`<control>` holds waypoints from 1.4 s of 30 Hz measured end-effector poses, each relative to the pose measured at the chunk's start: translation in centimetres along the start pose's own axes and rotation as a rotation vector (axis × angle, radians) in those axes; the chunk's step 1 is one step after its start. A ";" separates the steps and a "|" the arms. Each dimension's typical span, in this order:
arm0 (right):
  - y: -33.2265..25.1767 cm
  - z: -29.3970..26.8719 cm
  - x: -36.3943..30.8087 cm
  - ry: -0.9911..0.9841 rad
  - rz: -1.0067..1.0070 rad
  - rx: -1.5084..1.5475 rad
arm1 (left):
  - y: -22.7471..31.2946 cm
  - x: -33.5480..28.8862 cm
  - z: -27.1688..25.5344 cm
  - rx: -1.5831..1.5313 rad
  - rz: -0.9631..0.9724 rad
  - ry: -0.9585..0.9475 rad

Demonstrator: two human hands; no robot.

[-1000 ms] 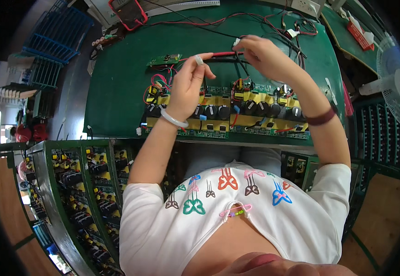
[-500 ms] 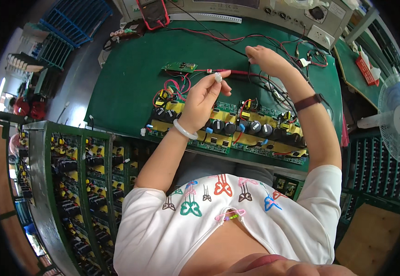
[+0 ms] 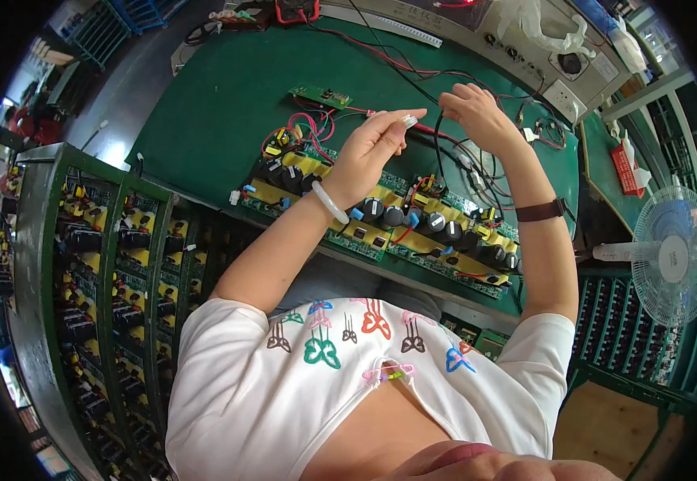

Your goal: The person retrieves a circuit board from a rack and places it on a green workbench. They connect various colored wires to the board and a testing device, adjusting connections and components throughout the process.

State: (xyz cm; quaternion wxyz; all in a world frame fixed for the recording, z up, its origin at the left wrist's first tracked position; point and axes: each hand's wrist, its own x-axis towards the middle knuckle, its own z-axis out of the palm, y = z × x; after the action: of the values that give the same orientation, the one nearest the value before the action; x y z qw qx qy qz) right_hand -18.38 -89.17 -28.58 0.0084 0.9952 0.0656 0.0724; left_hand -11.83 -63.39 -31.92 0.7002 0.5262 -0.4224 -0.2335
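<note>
My left hand (image 3: 364, 156) pinches a small white plug connector (image 3: 409, 122) between thumb and fingers, above the circuit boards. To its right, my right hand (image 3: 480, 116) is closed on a black test lead (image 3: 437, 140), which drops toward the boards; its lower tip is hard to make out. Beneath my hands, two long circuit boards (image 3: 308, 210) lie end to end, carrying black capacitors and yellow parts. Behind my left hand a red test lead (image 3: 432, 130) crosses the bench. A small green circuit board (image 3: 320, 98) lies farther back, with pink and red wires running from it.
The green bench (image 3: 212, 112) has a grey instrument panel (image 3: 517, 48) along its back and a red-edged meter (image 3: 296, 10) at the far side. More leads tangle at right. A rack of boards (image 3: 44, 232) stands left; a fan (image 3: 669, 256) stands right.
The whole view has shifted and tilted a little. My left hand still holds the white connector. The fingers of my right hand are curled in more, and the black lead below them shows more plainly.
</note>
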 end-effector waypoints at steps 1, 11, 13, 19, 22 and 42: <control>-0.1 -0.2 0.1 -0.006 0.003 -0.007 | 0.0 0.0 -0.1 -0.001 -0.004 0.004; 0.0 -0.9 -0.4 0.229 0.142 0.261 | -0.7 0.6 0.1 0.129 0.066 0.051; -1.3 -2.0 -0.5 0.251 0.100 0.559 | -0.3 0.8 0.2 0.256 0.099 0.081; -5.7 -5.0 -1.2 0.272 0.019 0.836 | 0.3 1.3 0.6 0.549 0.259 0.148; -5.9 -4.9 -1.5 0.254 0.027 0.786 | 0.2 1.3 0.9 0.590 0.301 0.140; -6.6 -4.8 -2.2 0.266 0.003 0.725 | 0.3 1.2 0.8 0.669 0.390 0.103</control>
State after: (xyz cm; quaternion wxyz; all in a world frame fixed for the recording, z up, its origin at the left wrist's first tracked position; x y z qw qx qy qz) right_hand -22.04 -82.93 -24.34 -0.3525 0.9157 0.0861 0.1728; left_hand -11.87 -64.67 -31.17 0.5415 0.6463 -0.5315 0.0812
